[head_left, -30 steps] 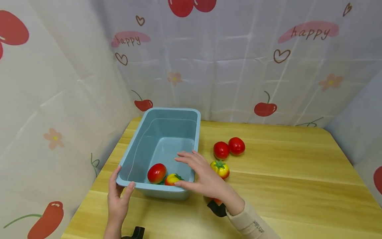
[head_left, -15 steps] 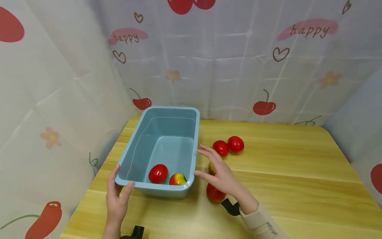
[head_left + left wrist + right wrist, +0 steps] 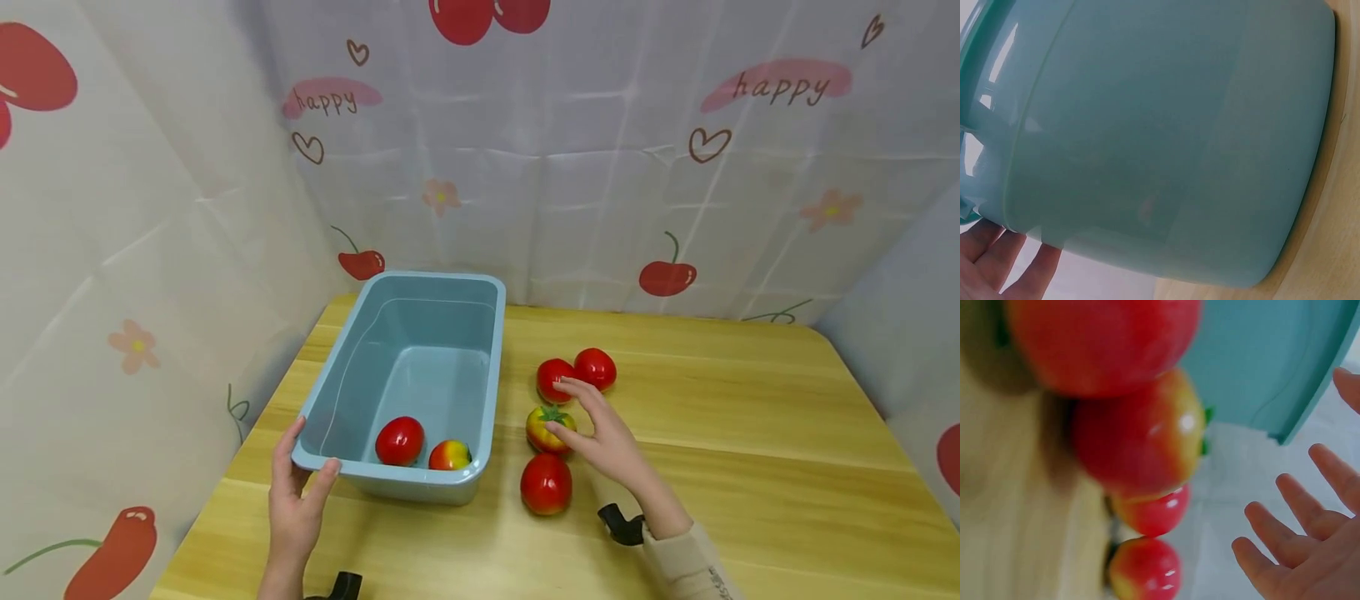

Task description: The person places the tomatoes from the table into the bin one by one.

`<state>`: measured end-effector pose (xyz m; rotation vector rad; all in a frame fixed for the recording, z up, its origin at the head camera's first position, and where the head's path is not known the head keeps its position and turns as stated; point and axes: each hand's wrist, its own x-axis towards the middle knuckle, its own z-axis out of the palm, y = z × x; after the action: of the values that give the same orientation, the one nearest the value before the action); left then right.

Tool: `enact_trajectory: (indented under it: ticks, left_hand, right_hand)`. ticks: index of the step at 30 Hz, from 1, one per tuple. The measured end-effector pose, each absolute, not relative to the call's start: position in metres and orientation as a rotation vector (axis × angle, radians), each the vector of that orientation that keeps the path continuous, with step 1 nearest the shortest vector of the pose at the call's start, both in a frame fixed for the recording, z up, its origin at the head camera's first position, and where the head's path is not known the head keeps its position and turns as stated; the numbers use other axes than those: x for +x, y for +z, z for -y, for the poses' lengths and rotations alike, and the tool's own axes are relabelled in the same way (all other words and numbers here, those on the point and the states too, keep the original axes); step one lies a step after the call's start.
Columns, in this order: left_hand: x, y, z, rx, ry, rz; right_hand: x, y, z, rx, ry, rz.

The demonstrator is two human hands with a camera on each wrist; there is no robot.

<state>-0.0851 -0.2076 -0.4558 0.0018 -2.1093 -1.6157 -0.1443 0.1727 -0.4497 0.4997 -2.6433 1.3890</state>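
Note:
My left hand [image 3: 295, 510] holds the near left corner of a blue plastic basin [image 3: 408, 490], thumb on the front rim and fingers along its left side. Inside, at the near end, lie a red tomato [image 3: 400, 441] and a red-yellow tomato [image 3: 450, 456]. My right hand [image 3: 611, 437] hovers with fingers spread and nothing in them, above a yellow-red tomato [image 3: 542, 435] with a green calyx. In the right wrist view the fingers [image 3: 1288, 544] are apart from the row of tomatoes. A red tomato [image 3: 546, 485] sits just nearer on the table.
Two more red tomatoes, one partly behind my fingertips [image 3: 551, 379] and one beside it [image 3: 596, 368], sit farther back on the wooden table [image 3: 735, 417]. A printed white curtain [image 3: 585, 208] closes off the back and sides, close behind the basin.
My right hand has drawn out of the basin and moved right, over the tomatoes on the table. Both tomatoes inside the basin have rolled slightly. The left hand has stayed at its corner.

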Motion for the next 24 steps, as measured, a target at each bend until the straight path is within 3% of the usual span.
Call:
enact_trajectory:
  ticks: [24]
  left_hand:
    - [-0.083, -0.456, 0.207, 0.014, -1.6, 2.121]
  right_hand:
    - [-0.157, -0.5, -0.199, 0.373, 1.558, 2.717]
